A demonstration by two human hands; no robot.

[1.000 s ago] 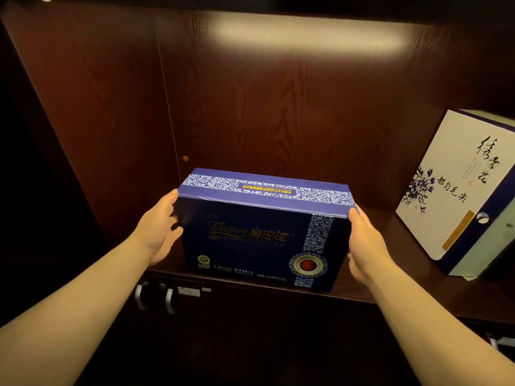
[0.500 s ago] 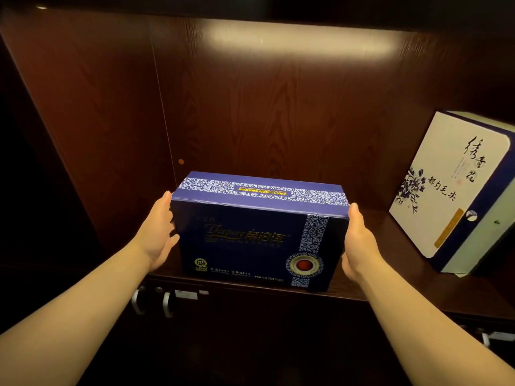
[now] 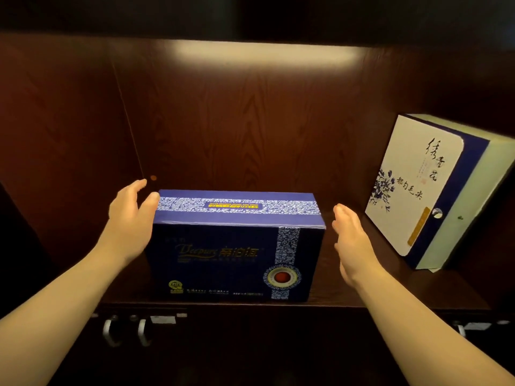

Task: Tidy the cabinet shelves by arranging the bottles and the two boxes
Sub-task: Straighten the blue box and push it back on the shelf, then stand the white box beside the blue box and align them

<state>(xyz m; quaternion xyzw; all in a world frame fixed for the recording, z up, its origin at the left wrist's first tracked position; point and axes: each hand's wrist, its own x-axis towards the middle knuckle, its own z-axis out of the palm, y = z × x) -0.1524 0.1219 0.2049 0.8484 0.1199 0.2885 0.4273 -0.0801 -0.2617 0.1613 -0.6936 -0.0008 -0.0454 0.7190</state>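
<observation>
A dark blue box [image 3: 231, 252] with a white patterned band stands on the wooden shelf [image 3: 362, 291], near its front edge. My left hand [image 3: 129, 218] is at the box's left end, fingers spread, thumb close to the top corner. My right hand [image 3: 352, 240] hovers flat just off the box's right end, with a gap between palm and box. A white and blue box [image 3: 418, 188] with a flower drawing leans tilted at the right of the shelf. No bottles are in view.
The cabinet's left wall [image 3: 69, 149] and back panel [image 3: 250, 121] close in the shelf. Below the shelf edge are dark doors with metal handles [image 3: 125, 330]. Bare shelf lies between the two boxes.
Both hands have come off the blue box's ends and opened. The box now rests on the shelf, a little further in.
</observation>
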